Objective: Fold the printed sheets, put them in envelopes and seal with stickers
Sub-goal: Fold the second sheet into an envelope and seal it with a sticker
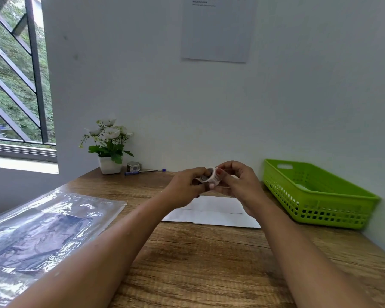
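Now both hands are up over the bench [209,263], working a small sticker roll [211,177] between them. The left hand [187,184] grips the roll, fingers curled round its side. The right hand [238,183] pinches at its edge with thumb and fingertips. It looks like a sticker is being picked loose, though the sticker itself is too small to make out.

Directly below lies the white envelope [211,213], flat on the wood and close under the roll, so the seal has a short trip down. Whether its flap is closed I cannot tell.

To the right, the green basket [316,196] sits against the wall, likely for finished envelopes, with something white showing inside. Far left, a clear plastic bag [42,225] lies on the bench. At the back, a second roll [133,166] and a pen [142,172] sit by the potted flowers [109,147].
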### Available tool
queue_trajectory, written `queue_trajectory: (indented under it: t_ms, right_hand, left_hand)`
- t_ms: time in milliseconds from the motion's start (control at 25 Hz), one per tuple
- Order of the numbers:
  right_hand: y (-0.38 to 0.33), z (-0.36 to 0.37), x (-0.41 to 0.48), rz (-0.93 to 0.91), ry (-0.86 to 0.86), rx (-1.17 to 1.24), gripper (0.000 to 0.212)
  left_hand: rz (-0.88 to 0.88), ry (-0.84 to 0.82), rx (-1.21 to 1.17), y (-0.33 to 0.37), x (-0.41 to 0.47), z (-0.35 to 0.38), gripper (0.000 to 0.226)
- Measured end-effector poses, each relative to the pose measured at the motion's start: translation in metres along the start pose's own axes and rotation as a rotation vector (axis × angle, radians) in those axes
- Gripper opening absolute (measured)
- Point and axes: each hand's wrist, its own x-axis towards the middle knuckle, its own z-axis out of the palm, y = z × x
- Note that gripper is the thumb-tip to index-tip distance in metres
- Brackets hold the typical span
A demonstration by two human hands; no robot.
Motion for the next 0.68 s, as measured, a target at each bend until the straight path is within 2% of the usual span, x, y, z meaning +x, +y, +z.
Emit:
queue_trajectory:
  t_ms: [80,280,440,680]
  right_hand:
    - [0.0003,-0.0020,0.0020,-0.030,0.058,-0.098,0.004]
    - [0.0016,0.0006,0.0052,-0.176,0.118,-0.445,0.014]
    - [0.0004,0.0046,0.0043,-0.197,0.129,-0.546,0.010]
    - [0.0005,0.0055,0.0052,-0.177,0.134,-0.552,0.010]
  left_hand:
    - [-0.015,-0.022,-0.020,0.0022,-0.0013,0.0006,0.019]
    - [-0.060,-0.029,0.009,0.0017,-0.0011,0.0008,0.013]
    - [-0.111,-0.001,0.060,-0.0018,-0.0027,-0.0032,0.020]
    - [-0.149,-0.011,0.038,-0.0029,-0.0039,-0.0004,0.024]
